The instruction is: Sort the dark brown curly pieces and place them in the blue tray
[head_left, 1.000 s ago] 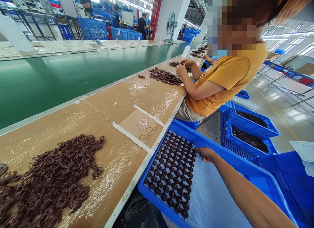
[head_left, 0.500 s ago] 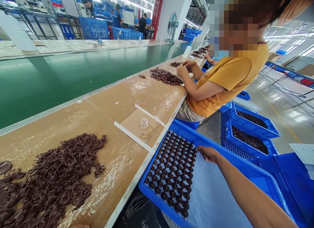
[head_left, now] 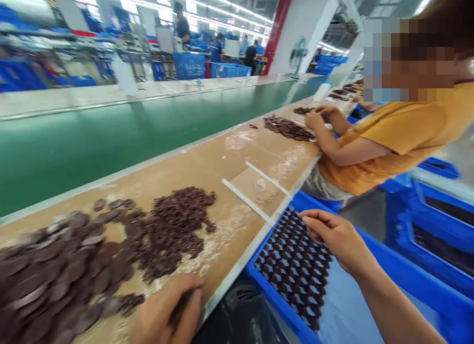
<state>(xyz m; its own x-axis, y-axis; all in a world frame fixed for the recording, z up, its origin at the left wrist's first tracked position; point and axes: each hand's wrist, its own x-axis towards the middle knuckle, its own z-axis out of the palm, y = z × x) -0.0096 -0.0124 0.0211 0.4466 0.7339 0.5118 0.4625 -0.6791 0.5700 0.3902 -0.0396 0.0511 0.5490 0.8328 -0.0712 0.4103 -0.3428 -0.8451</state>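
My right hand hovers over the blue bin beside the bench, fingers curled loosely together above rows of small dark brown round parts laid on a pale sheet. My left hand rests at the near edge of the cardboard-covered bench, fingers bent around something dark that I cannot make out. Just beyond it lies a big heap of dark brown rubbery pieces and flat discs. The picture is smeared by motion.
A green conveyor belt runs along the far side of the bench. A co-worker in a yellow shirt sits to the right, hands at another brown pile. A small clear cup stands on the bench. More blue bins sit at right.
My view has swung left and down. My right hand has lifted off the bin's far rim to above the rows of parts. My left hand has come into view at the bench edge.
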